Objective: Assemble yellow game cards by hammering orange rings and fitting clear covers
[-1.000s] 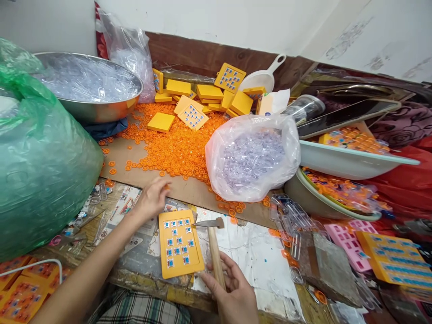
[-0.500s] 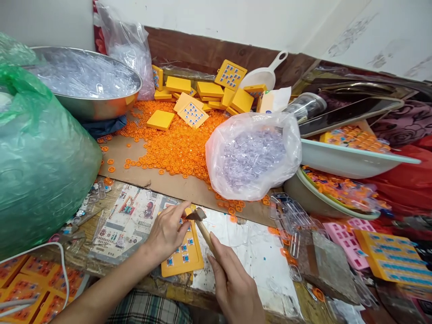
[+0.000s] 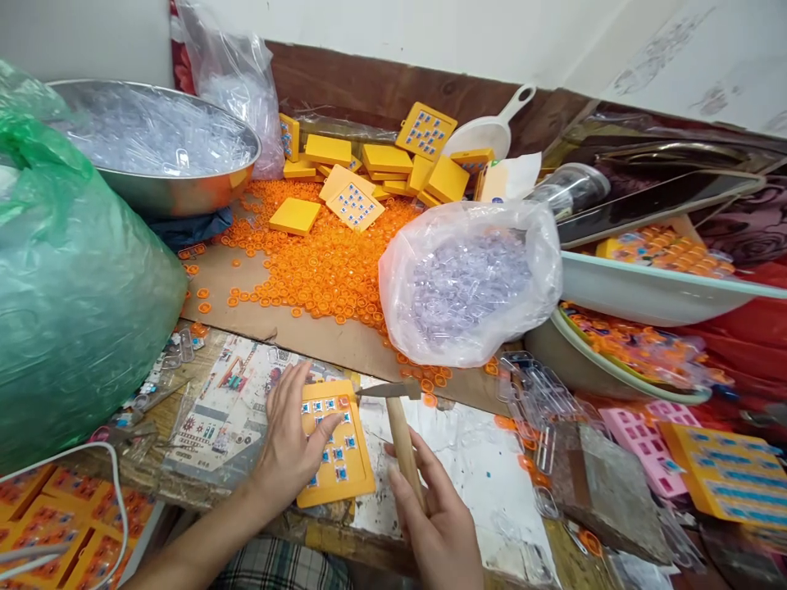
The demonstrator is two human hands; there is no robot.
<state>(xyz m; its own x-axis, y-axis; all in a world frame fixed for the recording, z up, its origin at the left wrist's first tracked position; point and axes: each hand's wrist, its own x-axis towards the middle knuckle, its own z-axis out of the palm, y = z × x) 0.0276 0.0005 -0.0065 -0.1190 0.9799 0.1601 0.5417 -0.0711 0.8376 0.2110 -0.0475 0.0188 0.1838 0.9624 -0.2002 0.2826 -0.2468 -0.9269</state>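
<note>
My right hand (image 3: 435, 508) is wrapped round the wooden handle of a small hammer (image 3: 402, 434). Its narrow metal head points left, close to the upper right corner of a yellow plastic tray (image 3: 362, 459). Rows of small blue-and-white pieces (image 3: 338, 453) sit in the tray, and an orange piece (image 3: 344, 401) lies near its top right corner. Along the tray's left side rests my left hand (image 3: 292, 438), fingers stretched out and thumb over the blue pieces. Part of the tray is hidden under that hand.
Loose orange rings (image 3: 325, 262) cover the cardboard behind, below stacked yellow trays (image 3: 329, 150). A bag of clear plastic pieces (image 3: 470, 352) stands right of them. A green bag (image 3: 79, 311) and a metal bowl (image 3: 184, 182) fill the left; a stone block (image 3: 620, 483) lies right.
My left hand has drawn back left from the tray's top, its fingers now extended. The hammer has moved right, its head turned more level, uncovering the orange piece.
</note>
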